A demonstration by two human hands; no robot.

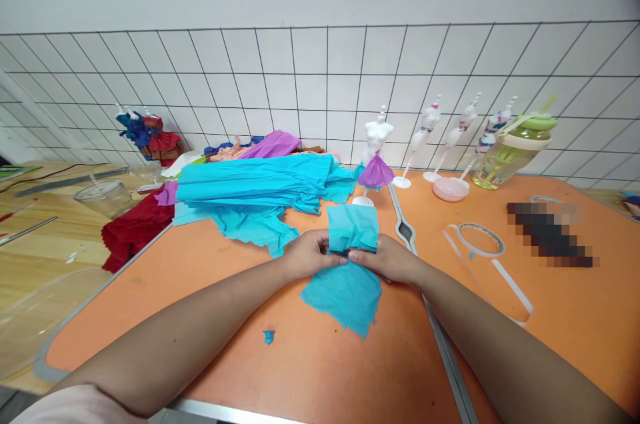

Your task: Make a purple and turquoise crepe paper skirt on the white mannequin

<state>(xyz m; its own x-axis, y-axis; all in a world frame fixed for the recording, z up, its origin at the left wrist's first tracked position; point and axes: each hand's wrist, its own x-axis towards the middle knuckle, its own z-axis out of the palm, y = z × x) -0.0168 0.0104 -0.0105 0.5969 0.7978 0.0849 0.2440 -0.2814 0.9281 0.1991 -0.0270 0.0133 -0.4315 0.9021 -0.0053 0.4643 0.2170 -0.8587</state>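
Observation:
My left hand (pixel 309 255) and my right hand (pixel 397 260) are both closed on one piece of blue crepe paper (pixel 345 297), gathered at its middle between the thumbs. Its upper part stands up like a flap, and its lower part spreads towards me with a ragged edge. A small dark bit shows at the pinch; what it is I cannot make out. Just behind the hands stands a white mini mannequin (pixel 377 134) wearing a purple skirt (pixel 377 172). A big folded stack of blue crepe paper (pixel 250 184) lies to the left.
Three more mini mannequins (pixel 425 134) stand along the wall, beside a pink dish (pixel 451 189) and a green bottle (pixel 515 147). A tape ring (pixel 481 239) lies at right. Red crepe paper (pixel 135 227) and a clear jar (pixel 103 197) are at left. A blue scrap (pixel 269 337) lies in front.

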